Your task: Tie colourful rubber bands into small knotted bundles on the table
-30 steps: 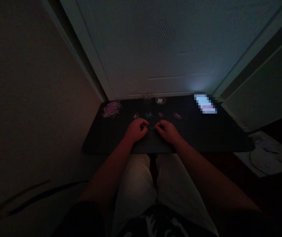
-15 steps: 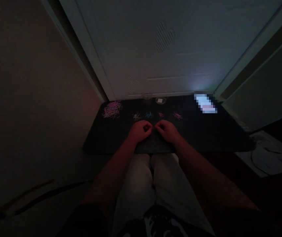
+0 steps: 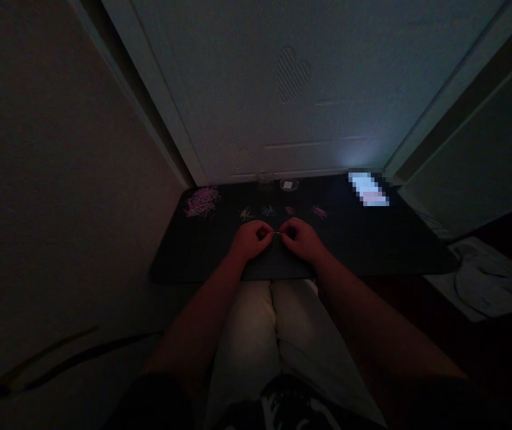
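Between the fingertips of my left hand (image 3: 254, 237) and my right hand (image 3: 299, 237) runs a thin, short, pale strip (image 3: 276, 232). Both hands are closed in a pinch, one at each end of it, low over the front of the dark table. Its exact kind is too small and dim to tell. Just beyond my hands lie small heaps of thin pieces: a yellowish heap (image 3: 245, 213), a blue heap (image 3: 268, 211), a small pink heap (image 3: 289, 211) and a magenta heap (image 3: 319, 212).
A larger mixed pile (image 3: 202, 202) of thin pinkish-purple pieces covers the table's (image 3: 372, 245) back left. A clear cup (image 3: 265, 181) and a round clear dish (image 3: 288, 186) with a white square stand by the white door (image 3: 220, 89). A bright pixelated screen (image 3: 368, 189) lies at back right.
My fingertips have drawn slightly apart, and more of the thin strip shows between them. The camera view has shifted a little; the heaps look the same.
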The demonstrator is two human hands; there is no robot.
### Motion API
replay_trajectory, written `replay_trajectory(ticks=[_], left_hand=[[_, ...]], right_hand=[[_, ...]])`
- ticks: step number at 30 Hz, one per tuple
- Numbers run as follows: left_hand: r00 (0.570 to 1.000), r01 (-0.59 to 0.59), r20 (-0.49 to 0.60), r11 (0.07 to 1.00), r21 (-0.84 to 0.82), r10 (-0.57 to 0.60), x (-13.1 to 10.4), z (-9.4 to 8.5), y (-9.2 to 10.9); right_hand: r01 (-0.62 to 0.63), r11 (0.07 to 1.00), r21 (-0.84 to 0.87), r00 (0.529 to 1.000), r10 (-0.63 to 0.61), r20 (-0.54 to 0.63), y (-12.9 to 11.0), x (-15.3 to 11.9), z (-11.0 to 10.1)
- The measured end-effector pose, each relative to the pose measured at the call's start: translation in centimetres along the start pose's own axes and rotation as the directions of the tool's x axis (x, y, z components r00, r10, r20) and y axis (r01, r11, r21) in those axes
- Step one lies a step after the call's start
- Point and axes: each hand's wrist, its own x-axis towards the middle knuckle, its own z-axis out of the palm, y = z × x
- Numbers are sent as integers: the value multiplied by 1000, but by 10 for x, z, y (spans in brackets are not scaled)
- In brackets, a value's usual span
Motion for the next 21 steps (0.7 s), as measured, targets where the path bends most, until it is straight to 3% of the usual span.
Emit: replay_trajectory(ticks=[21], left_hand=[[997, -28, 67, 999, 21, 27, 0, 0, -1]], right_hand=[[39, 999, 23, 999, -40, 20, -6, 1, -1]])
